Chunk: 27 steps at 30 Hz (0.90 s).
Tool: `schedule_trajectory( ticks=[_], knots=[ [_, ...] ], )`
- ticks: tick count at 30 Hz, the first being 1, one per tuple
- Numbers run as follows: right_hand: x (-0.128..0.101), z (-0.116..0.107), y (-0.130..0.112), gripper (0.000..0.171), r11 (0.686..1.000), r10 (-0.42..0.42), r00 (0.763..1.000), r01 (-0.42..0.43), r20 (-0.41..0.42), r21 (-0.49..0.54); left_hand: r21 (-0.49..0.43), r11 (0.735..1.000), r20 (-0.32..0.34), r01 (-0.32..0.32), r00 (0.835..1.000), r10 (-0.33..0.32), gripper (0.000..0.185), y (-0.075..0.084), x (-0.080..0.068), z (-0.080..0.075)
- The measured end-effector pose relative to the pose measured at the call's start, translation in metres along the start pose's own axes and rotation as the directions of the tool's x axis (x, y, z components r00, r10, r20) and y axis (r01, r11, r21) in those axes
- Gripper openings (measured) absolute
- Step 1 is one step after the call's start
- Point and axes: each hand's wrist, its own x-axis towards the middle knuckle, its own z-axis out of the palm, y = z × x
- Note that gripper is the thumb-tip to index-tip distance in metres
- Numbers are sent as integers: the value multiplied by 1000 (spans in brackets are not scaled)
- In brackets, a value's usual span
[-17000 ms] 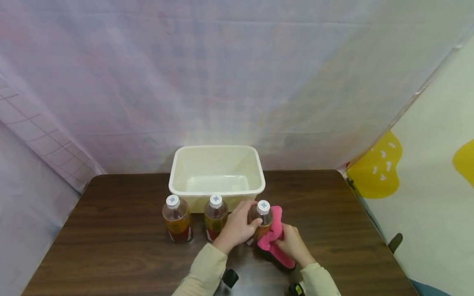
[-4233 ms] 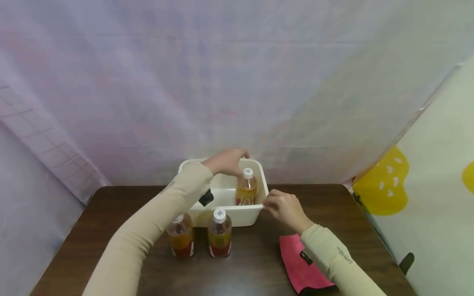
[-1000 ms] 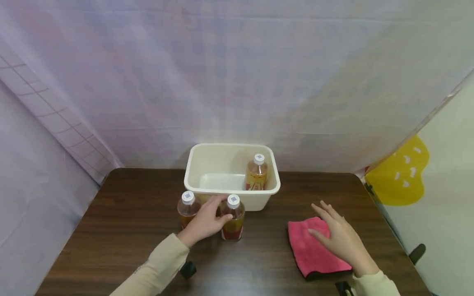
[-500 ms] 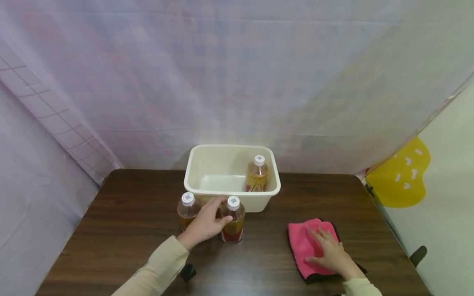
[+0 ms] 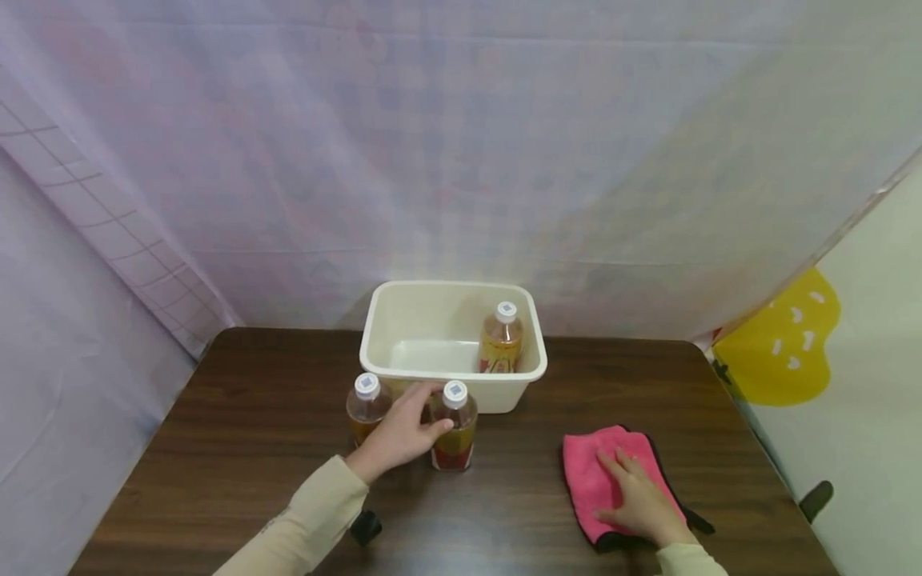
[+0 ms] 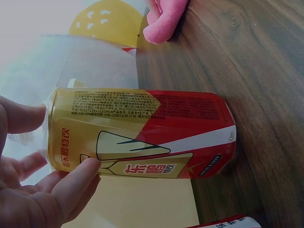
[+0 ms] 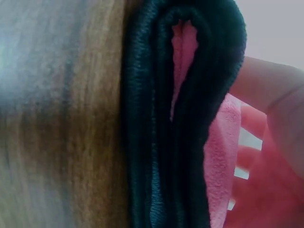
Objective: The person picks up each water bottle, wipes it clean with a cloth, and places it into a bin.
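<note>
My left hand grips the bottle, fingers curled round its label; it stands just in front of the tub. My right hand lies flat on the pink cloth, fingers straight, right of the tub on the counter.

My left hand reaches forward from a pale sleeve, fingers and thumb curled round what it grips, seen close in the left wrist view. My right hand lies low and near, palm down, fingers extended forward and slightly spread; its thumb shows in the right wrist view.
</note>
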Motion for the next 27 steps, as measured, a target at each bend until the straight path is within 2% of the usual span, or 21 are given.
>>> schedule_trajectory(
  ticks=[11,20,27],
  knots=[
    [3,2,2,93,999,49,998,-49,35,13,5,1000,8,7,1000,-7,45,-2,-1,2],
    [3,2,1,93,998,59,997,-60,43,33,-30,999,-7,-45,999,45,42,-2,0,1],
    [2,1,-1,91,998,57,998,-58,33,32,-25,999,9,-26,1000,26,43,-1,1,0]
  ],
)
